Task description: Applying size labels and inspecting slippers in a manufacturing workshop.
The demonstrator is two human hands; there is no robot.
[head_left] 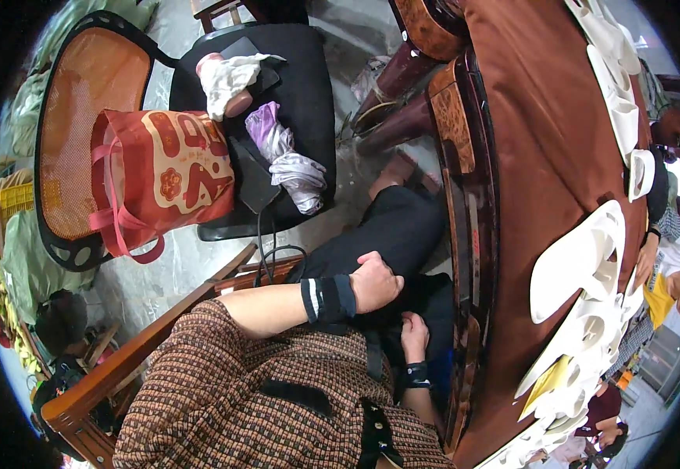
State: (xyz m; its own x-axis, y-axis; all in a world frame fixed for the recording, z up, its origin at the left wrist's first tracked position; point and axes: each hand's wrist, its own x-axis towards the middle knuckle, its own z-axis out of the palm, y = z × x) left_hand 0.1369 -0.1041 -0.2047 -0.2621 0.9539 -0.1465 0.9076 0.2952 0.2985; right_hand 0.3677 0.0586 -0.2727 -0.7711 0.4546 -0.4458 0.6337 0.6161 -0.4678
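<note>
Head view shows our left hand (pixel 375 281) curled into a loose fist on our black-trousered thigh (pixel 402 227), holding nothing. Just below it, our right hand (pixel 414 334) rests in the lap with fingers bent, empty too. Right of both runs the brown table (pixel 543 141) with white dishes (pixel 582 262).

Your left hand (pixel 375 281) rests as a loose fist on your black-trousered knee (pixel 398 227), and your right hand (pixel 413 334) lies in your lap just below it. Right of the knee runs the brown-clothed surface (pixel 543 156) bearing white dishes (pixel 582 262). Left of the knee, a black chair (pixel 308 94) holds a red tote bag (pixel 164 176) and crumpled cloths (pixel 289 160).
</note>
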